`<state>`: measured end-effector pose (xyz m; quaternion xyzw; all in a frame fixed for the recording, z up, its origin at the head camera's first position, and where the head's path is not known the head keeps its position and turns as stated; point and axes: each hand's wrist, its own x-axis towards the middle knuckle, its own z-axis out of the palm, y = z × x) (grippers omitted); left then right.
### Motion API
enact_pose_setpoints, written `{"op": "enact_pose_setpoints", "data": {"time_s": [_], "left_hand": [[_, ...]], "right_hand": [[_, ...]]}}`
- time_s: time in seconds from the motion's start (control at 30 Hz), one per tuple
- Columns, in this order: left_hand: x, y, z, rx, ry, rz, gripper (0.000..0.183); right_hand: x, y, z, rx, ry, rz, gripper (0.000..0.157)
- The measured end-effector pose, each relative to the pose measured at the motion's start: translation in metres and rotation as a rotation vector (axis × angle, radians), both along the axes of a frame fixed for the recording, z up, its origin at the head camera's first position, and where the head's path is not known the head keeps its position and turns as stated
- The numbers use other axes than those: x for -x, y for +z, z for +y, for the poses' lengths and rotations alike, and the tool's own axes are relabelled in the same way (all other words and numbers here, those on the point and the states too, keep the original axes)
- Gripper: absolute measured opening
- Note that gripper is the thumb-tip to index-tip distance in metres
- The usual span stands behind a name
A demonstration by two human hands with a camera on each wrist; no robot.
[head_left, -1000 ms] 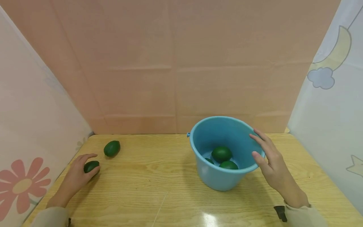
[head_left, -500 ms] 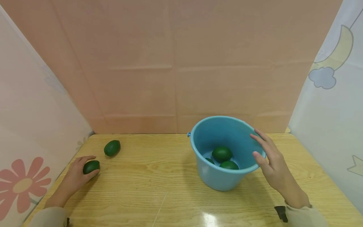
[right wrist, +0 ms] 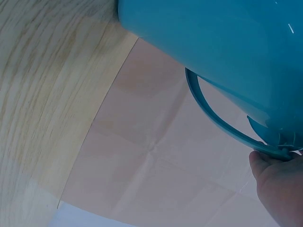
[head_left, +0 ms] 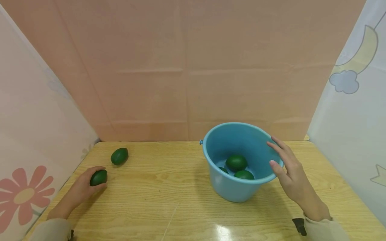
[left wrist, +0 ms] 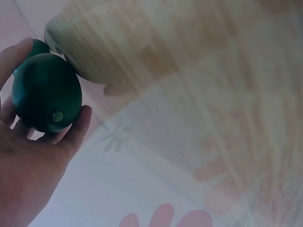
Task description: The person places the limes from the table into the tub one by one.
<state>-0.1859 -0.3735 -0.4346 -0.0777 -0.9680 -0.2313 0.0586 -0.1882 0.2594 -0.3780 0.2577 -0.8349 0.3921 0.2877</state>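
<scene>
My left hand (head_left: 82, 187) grips a dark green lime (head_left: 98, 177) at the left of the wooden table, its fingers and thumb around the sides. In the left wrist view the lime (left wrist: 47, 94) shows a pale stem spot. Just beyond it lies another lime (head_left: 119, 156). My right hand (head_left: 291, 177) rests on the right rim of a light blue bucket (head_left: 233, 189), fingers and thumb spread and nearly straight. In the right wrist view, the hand (right wrist: 279, 187) touches the bucket near its handle (right wrist: 220, 124). Inside the bucket are a lime (head_left: 236, 162) and two more, partly hidden.
The wooden table (head_left: 150, 201) meets a pinkish-brown backdrop (head_left: 150, 100) behind the bucket. Pale printed sheets flank it, a flower on the left sheet (head_left: 24, 134) and a moon and cloud on the right sheet (head_left: 346, 134).
My left thumb and fingers have drawn in around the lime, which has shifted slightly. My right hand and the bucket stay in place.
</scene>
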Motion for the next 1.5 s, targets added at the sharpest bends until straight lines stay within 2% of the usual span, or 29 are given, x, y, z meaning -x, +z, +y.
{"op": "enact_pose_setpoints", "data": {"time_s": [0.17, 0.47, 0.67, 1.0, 1.27, 1.5], "left_hand": [[0.001, -0.001, -0.001, 0.01, -0.022, 0.013, 0.064], [0.0, 0.003, -0.001, 0.017, -0.008, 0.004, 0.063], [0.0, 0.006, 0.006, 0.002, -0.01, 0.076, 0.063], [0.002, 0.013, 0.022, -0.015, -0.032, 0.188, 0.06], [0.001, 0.027, 0.045, -0.007, -0.053, 0.223, 0.061], [-0.002, 0.036, 0.067, -0.001, -0.105, 0.272, 0.064]], "right_hand": [[0.0, 0.0, 0.0, 0.002, 0.001, -0.001, 0.049], [0.001, 0.0, 0.0, 0.006, -0.002, 0.004, 0.049], [0.002, 0.001, 0.0, 0.008, 0.002, 0.009, 0.049], [0.001, 0.001, 0.0, 0.008, -0.002, -0.006, 0.05], [0.001, 0.0, 0.0, 0.006, 0.0, 0.004, 0.049], [0.0, 0.0, 0.0, 0.002, -0.002, -0.001, 0.05]]}}
